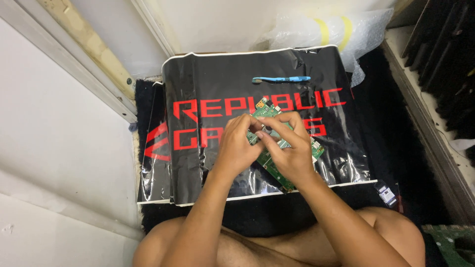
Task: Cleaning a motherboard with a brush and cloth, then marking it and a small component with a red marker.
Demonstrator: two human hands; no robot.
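Observation:
A green circuit board (267, 108) lies on a glossy black plastic sheet with red lettering (213, 74). My left hand (235, 148) and my right hand (289, 148) both rest on the board's middle, fingertips meeting and pinching at a small spot there. What sits between the fingertips is hidden. Much of the board is covered by my hands; its far corner and its near right edge (279, 179) show.
A blue toothbrush (281, 79) lies on the sheet beyond the board. Bubble wrap with yellow tape (326, 29) sits at the back. A white wall (54, 128) closes the left, stacked dark panels (445, 44) the right. Another green board (452, 242) lies at bottom right.

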